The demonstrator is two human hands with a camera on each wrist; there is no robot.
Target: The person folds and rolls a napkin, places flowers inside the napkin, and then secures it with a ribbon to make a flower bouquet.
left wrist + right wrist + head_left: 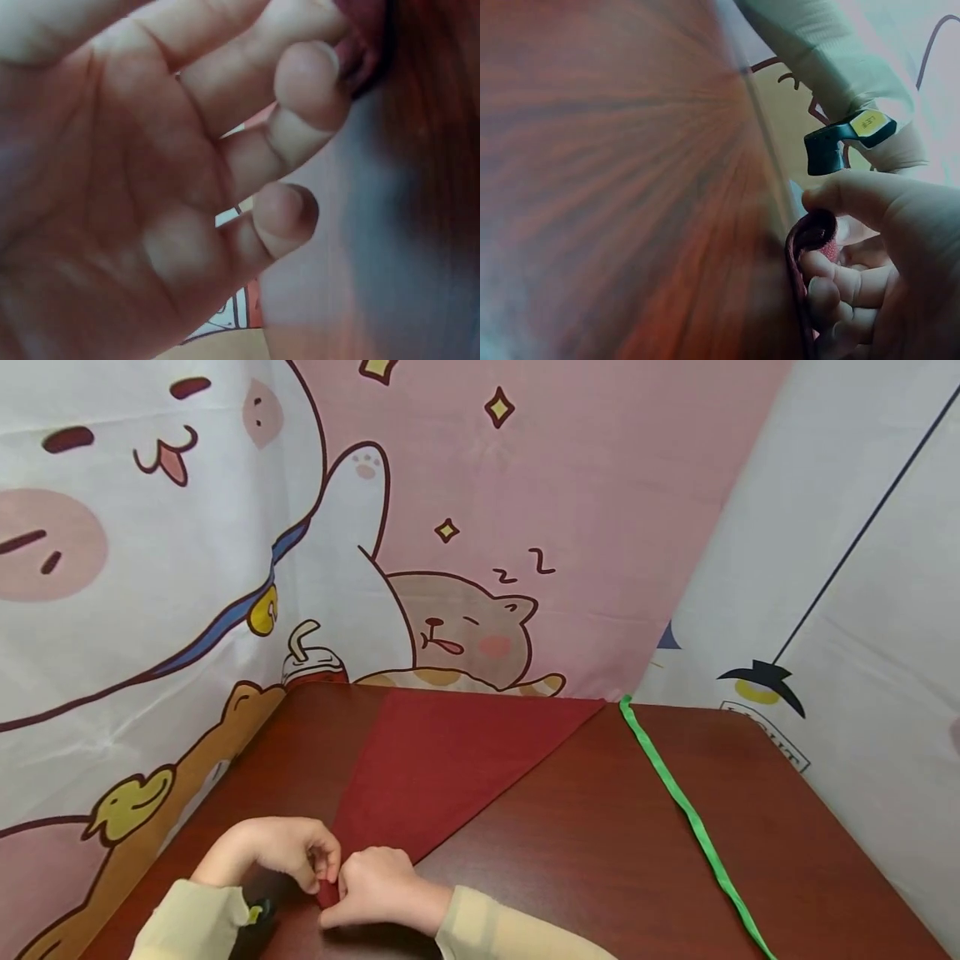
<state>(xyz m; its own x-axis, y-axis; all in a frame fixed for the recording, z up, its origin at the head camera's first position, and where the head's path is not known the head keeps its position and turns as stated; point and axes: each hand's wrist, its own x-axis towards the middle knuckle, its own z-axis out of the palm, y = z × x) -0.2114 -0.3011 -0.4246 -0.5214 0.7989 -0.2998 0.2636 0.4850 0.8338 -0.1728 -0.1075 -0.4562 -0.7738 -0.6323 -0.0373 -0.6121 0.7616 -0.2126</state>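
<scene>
The left hand [281, 850] and right hand [381, 887] pinched the curled near corner of a red cloth [457, 768], the rest of which lay flat across a brown table [570, 860]. A green strip [691, 814] lay to its right. Pink and white hangings [600, 485], printed with cartoon animals, rose round 3 sides.
</scene>
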